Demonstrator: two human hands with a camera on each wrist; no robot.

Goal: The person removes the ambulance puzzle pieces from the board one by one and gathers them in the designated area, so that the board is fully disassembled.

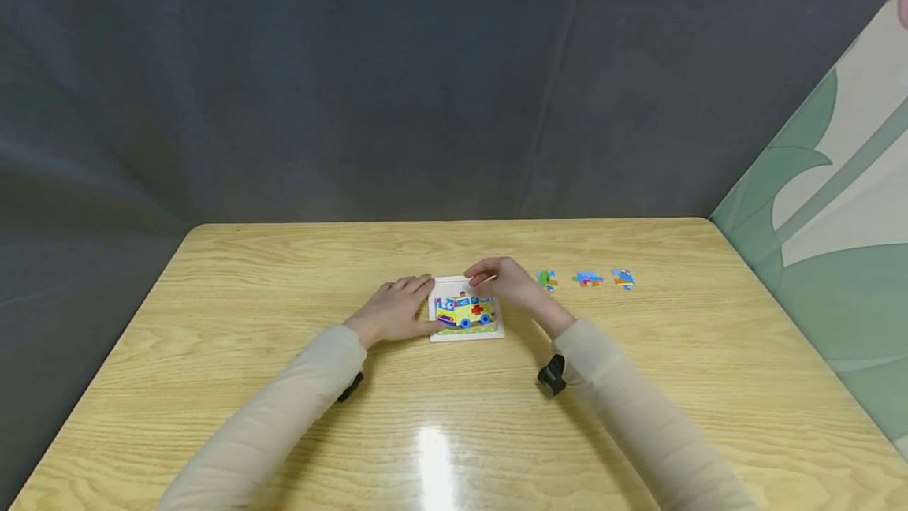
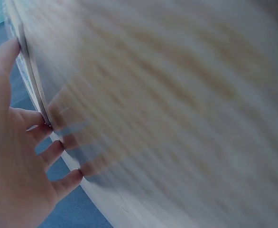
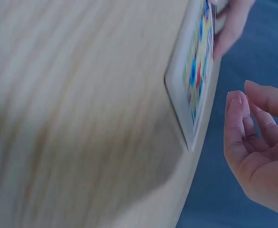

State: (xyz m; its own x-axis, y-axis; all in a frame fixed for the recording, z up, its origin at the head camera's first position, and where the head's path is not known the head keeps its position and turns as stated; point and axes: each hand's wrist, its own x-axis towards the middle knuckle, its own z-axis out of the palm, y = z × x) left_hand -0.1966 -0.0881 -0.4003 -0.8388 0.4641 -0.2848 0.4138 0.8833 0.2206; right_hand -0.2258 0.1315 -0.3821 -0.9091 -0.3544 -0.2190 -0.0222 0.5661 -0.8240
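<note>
The tray (image 1: 468, 338) held an ambulance puzzle (image 1: 464, 314); the left hand (image 1: 400, 311), fingers apart, touched it; the right hand (image 1: 505, 280) curled above, grip unclear

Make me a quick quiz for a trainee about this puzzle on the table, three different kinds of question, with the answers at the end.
1. How many loose puzzle pieces lie on the table to the right of the puzzle board?
2. True or false: the right hand is pressed flat on the table.
3. Which touches the puzzle board? a) only the left hand; b) only the right hand; c) neither hand.

Key: 1. Three. 2. False; it is raised, its fingers bent. 3. a.
</note>
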